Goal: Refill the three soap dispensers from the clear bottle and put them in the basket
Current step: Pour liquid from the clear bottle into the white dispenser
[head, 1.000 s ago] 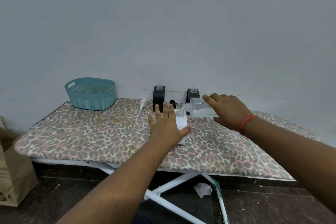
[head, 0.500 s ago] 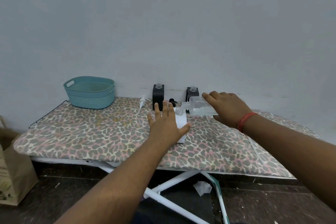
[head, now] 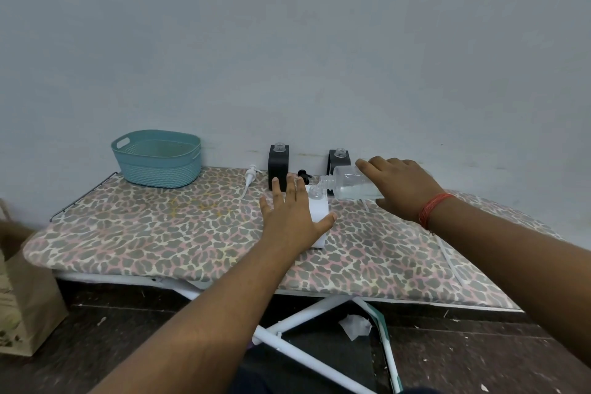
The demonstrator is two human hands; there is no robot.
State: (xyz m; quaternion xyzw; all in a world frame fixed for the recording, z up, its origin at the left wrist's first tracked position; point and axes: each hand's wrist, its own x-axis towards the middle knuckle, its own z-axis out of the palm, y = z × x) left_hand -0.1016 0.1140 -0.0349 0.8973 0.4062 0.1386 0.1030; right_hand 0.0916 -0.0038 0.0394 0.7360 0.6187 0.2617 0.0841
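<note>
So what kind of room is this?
Probably a plain room at home, maybe a laundry corner. An ironing board with a leopard-print cover serves as the table, against a bare wall, with a paper bag on the dark floor.

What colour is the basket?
Teal, as the head view shows: the basket sits at the board's far left.
</note>
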